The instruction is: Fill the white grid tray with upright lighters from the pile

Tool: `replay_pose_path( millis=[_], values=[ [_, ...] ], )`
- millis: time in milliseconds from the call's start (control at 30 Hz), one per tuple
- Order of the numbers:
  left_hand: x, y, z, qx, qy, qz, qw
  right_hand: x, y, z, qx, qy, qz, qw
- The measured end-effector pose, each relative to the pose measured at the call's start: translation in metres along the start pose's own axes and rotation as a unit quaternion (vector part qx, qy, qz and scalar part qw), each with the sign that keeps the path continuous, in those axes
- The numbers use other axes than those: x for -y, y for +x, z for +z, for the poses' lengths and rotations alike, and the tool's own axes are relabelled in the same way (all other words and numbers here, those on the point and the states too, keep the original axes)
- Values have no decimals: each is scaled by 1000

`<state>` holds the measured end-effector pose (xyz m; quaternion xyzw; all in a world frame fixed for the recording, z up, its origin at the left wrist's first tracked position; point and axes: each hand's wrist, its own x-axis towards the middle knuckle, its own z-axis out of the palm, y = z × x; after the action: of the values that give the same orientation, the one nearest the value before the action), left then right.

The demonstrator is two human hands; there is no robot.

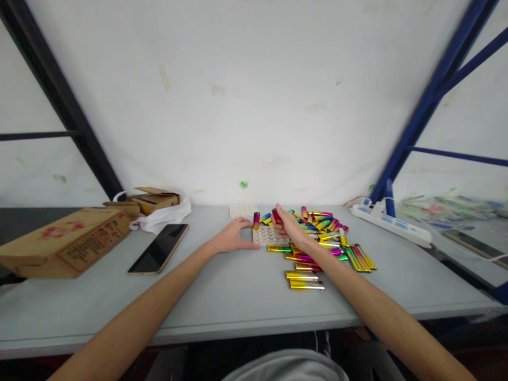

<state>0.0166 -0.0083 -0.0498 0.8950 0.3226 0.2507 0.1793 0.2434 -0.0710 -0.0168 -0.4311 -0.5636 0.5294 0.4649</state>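
A white tray point(264, 236) with rows of round holes lies between my two hands. My left hand point(234, 236) is curved around its left edge, thumb at the near corner and fingers at the far one, holding it. A purple and red lighter point(256, 220) stands upright in the tray near those fingertips. Above the tray's right part, my right hand point(289, 226) is closed on a red lighter point(276, 215), which is tilted and partly hidden by the fingers. A heap of shiny multicoloured lighters point(325, 225) lies beside and partly behind the right hand.
A second white tray point(243, 211) lies near the wall. On the left are a phone point(159, 248), a cardboard box point(71, 241), a smaller open box point(155, 201) and a white plastic bag point(169, 216). A power strip point(391, 222) sits at the right. Loose lighters point(305, 284) lie nearer me.
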Motion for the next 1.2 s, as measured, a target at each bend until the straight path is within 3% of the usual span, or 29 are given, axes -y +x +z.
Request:
replay_pose_path(
  millis=[267,867,1033,1200],
  values=[
    [-1,1,-1,13,10,-11,1000,-9,2,5,-34,-11,22,999],
    [0,1,0,14,14,-8,1000,-8,4,7,-44,-109,-45,992],
    [-2,1,-2,15,10,-9,1000,-3,0,9,-78,-73,-18,994],
    [-2,1,-2,12,2,-4,1000,-4,-2,8,-54,-72,-11,996]
  ],
)
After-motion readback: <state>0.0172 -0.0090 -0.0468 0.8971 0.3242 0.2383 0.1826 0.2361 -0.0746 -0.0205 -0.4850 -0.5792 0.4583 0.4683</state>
